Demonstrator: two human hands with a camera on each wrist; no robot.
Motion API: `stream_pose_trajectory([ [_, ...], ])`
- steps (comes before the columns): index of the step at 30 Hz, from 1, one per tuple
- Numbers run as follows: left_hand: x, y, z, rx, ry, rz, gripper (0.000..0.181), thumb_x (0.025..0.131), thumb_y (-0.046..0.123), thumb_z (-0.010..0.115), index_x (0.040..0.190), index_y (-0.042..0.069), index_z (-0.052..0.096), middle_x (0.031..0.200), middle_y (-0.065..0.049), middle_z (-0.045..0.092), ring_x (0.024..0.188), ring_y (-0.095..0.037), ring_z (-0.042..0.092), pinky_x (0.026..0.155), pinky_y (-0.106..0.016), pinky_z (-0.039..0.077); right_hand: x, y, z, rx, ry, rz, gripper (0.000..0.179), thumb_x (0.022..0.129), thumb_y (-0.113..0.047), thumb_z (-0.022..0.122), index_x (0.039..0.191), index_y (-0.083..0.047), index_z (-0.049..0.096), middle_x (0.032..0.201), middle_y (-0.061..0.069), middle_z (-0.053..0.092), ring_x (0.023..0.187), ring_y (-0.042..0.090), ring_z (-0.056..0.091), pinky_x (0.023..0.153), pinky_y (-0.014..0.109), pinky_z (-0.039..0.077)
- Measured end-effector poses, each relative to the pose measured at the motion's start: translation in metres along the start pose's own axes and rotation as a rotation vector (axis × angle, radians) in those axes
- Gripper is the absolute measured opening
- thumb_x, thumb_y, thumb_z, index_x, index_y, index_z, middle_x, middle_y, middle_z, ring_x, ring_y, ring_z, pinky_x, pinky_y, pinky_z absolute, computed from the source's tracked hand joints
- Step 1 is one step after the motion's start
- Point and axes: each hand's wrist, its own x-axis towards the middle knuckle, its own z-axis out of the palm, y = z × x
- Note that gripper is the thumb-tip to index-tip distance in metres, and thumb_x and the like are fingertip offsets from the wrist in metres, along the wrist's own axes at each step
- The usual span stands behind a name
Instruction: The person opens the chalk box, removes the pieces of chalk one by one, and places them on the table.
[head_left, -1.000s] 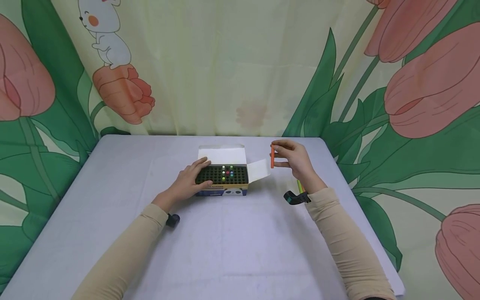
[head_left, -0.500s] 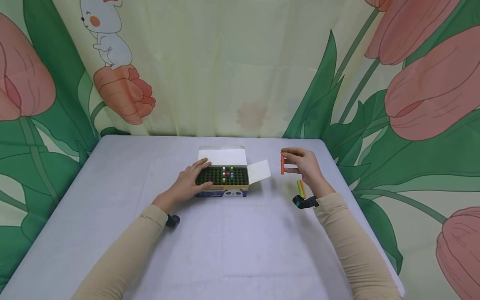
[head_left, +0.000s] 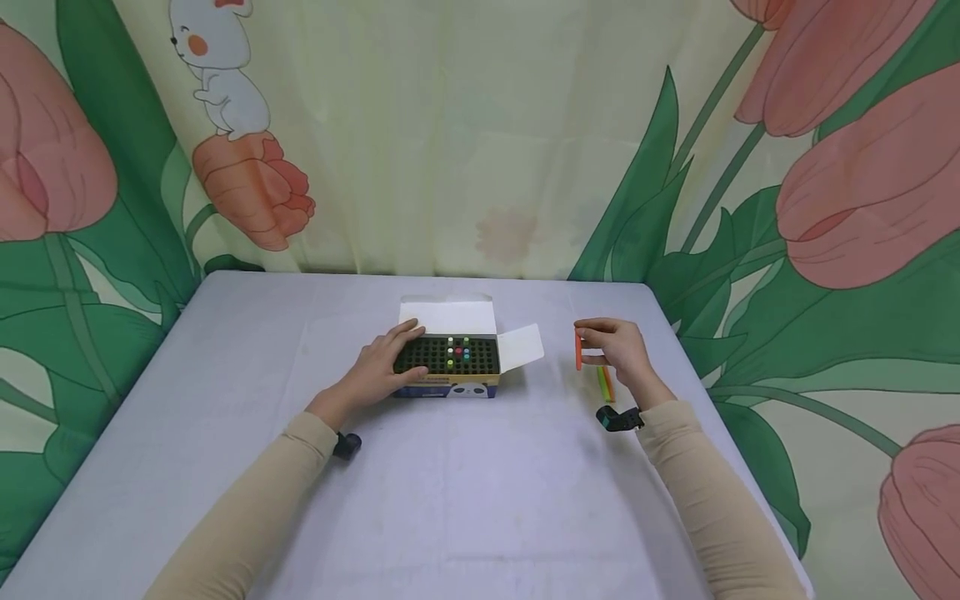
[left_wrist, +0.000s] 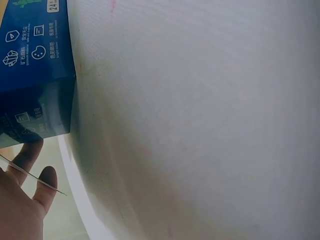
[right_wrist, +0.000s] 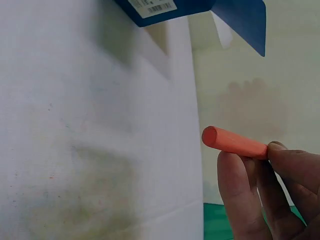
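Observation:
My left hand (head_left: 372,367) grips the left end of an open chalk box (head_left: 471,389), thumb along the near edge and fingers at the far side. The box is blue and yellow with a panda on its front; the left wrist view shows its printed blue side (left_wrist: 35,60). Inside, a black holed insert (head_left: 420,354) holds several coloured chalks upright. To the right of the box, my right hand (head_left: 621,350) pinches an orange chalk stick (right_wrist: 235,142) upright above the table. Just below that hand lie a green chalk (head_left: 602,384) and an orange chalk (head_left: 609,384), side by side.
The box's white lid (head_left: 447,315) is raised at the back, and a white side flap (head_left: 521,346) sticks out right towards the held chalk. A white cloth covers the table (head_left: 480,492). A printed curtain (head_left: 420,167) hangs behind the far edge.
My right hand has moved right, down and nearer with the orange chalk, away from the box flap. The two chalks on the table came into fuller view. My left hand stays on the box.

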Motion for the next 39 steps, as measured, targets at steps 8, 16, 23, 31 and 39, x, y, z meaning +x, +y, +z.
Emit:
stream_pose_trajectory([
  [8, 0.0, 0.0, 0.001, 0.008, 0.003, -0.007, 0.083, 0.098, 0.059, 0.063, 0.165, 0.024, 0.028, 0.174, -0.001, 0.016, 0.148, -0.042, 0.034, 0.113, -0.075, 0.022, 0.0, 0.015, 0.003, -0.046, 0.002, 0.01, 0.038, 0.105, -0.02, 0.063, 0.137, 0.001, 0.064, 0.134, 0.022, 0.063, 0.097, 0.016, 0.066, 0.079, 0.031, 0.062],
  [16, 0.0, 0.0, 0.001, 0.007, 0.004, -0.004, 0.082, 0.098, 0.06, 0.062, 0.165, 0.025, 0.028, 0.174, -0.001, 0.016, 0.148, -0.042, 0.033, 0.113, -0.075, 0.022, 0.001, 0.025, 0.002, -0.055, 0.005, 0.03, 0.037, 0.104, -0.017, 0.064, 0.136, 0.002, 0.065, 0.134, 0.023, 0.064, 0.093, 0.013, 0.067, 0.081, 0.033, 0.062],
  [23, -0.001, 0.002, 0.001, 0.011, 0.003, -0.004, 0.082, 0.099, 0.06, 0.062, 0.165, 0.025, 0.028, 0.174, -0.001, 0.016, 0.148, -0.042, 0.032, 0.113, -0.075, 0.022, 0.0, 0.036, 0.004, -0.166, 0.015, 0.079, 0.033, 0.104, -0.02, 0.064, 0.132, -0.002, 0.069, 0.133, 0.021, 0.066, 0.094, 0.015, 0.069, 0.083, 0.033, 0.062],
  [31, -0.002, 0.0, 0.004, 0.006, -0.002, -0.012, 0.082, 0.099, 0.059, 0.062, 0.165, 0.025, 0.028, 0.174, 0.001, 0.015, 0.148, -0.041, 0.033, 0.114, -0.074, 0.022, -0.002, 0.048, 0.005, -0.344, 0.063, 0.02, 0.029, 0.101, -0.023, 0.068, 0.123, -0.006, 0.076, 0.128, 0.016, 0.072, 0.111, 0.026, 0.065, 0.083, 0.028, 0.051],
  [39, -0.002, 0.001, 0.002, 0.002, 0.004, -0.013, 0.082, 0.098, 0.059, 0.063, 0.165, 0.026, 0.028, 0.173, 0.0, 0.016, 0.148, -0.042, 0.033, 0.113, -0.076, 0.021, 0.002, 0.056, 0.008, -0.353, 0.092, 0.019, 0.023, 0.1, -0.018, 0.068, 0.117, -0.006, 0.078, 0.122, 0.018, 0.071, 0.083, 0.019, 0.06, 0.065, 0.026, 0.049],
])
